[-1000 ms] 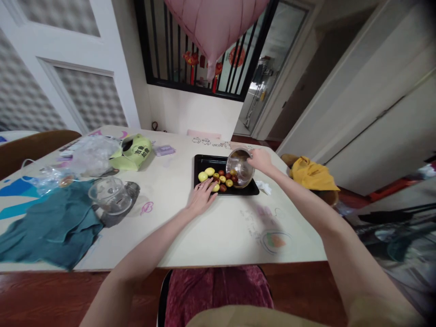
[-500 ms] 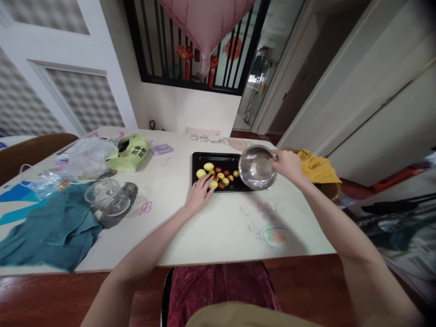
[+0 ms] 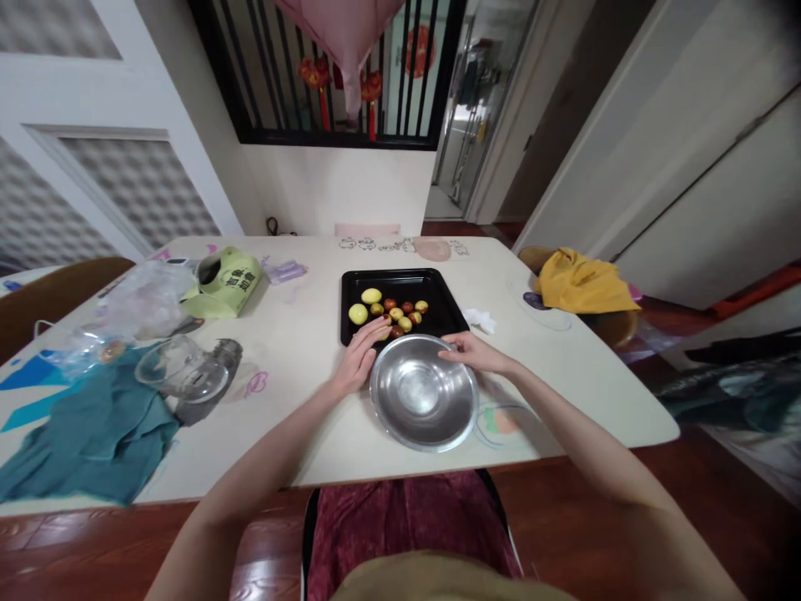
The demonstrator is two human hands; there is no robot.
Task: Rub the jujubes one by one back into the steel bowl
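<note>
A black tray [image 3: 447, 309] holds several red-and-green jujubes [image 3: 396, 314] and larger yellow, lemon-like fruits [image 3: 371, 295]. My left hand [image 3: 358, 359] reaches over the tray's near left edge, its fingers stretched out over the fruit. Part of a yellow fruit shows beneath those fingers. With my right hand [image 3: 476, 352] I grip the rim of a stainless steel bowl [image 3: 420, 396], which has nothing inside. The bowl is in front of the tray, its far rim overlapping the tray's near edge in view. Whether its base touches the table cannot be made out.
A crumpled white tissue [image 3: 481, 320] lies right of the tray on the white table [image 3: 300, 426]. To the left are a green tissue box [image 3: 229, 284], a clear plastic bowl [image 3: 181, 367], a teal cloth [image 3: 93, 434] and plastic bags [image 3: 143, 296]. Yellow fabric [image 3: 581, 282] hangs over a chair.
The metal bowl has moved from above the tray's right side to its near side, held by my right hand. My left hand stays over the fruit. The view has shifted slightly.
</note>
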